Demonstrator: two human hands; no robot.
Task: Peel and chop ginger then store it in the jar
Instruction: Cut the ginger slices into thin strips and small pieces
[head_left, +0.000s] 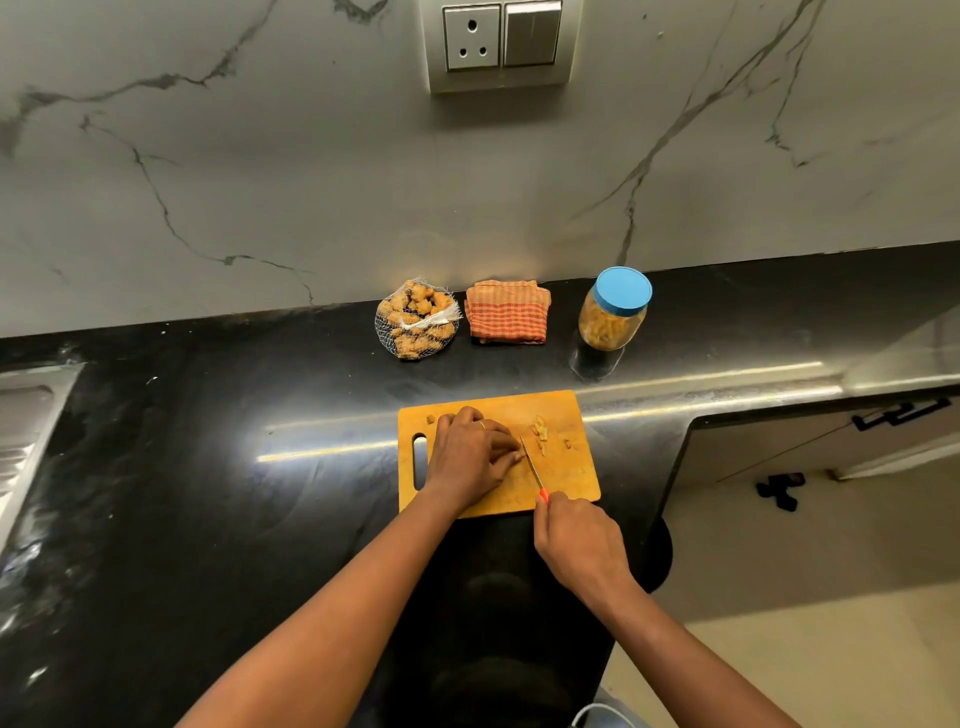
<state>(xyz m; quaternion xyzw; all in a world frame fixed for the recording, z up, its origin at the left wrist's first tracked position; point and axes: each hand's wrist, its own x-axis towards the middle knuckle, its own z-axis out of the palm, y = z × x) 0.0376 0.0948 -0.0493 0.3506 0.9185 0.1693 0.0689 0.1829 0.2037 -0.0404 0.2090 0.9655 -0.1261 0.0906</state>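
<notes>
Black stone counter (260, 405) carries the board (566, 467) at our 6 o'clock, and we judge the chopping step is in hand. Our left hand (470, 452) presses its curled fingers (506, 452) together on a ginger piece hidden beneath them. Our right hand (579, 545) grips the knife (531, 464), its blade just beside those fingertips. Cut bits (540, 428) lie at the board's 2 o'clock. The next slice calls for keeping the fingertips clear of the blade. The jar (613, 312) at 1 o'clock is lidded and needs opening. The net bag (418, 319) at 11 and the cloth (508, 312) at 12 block nothing.
</notes>
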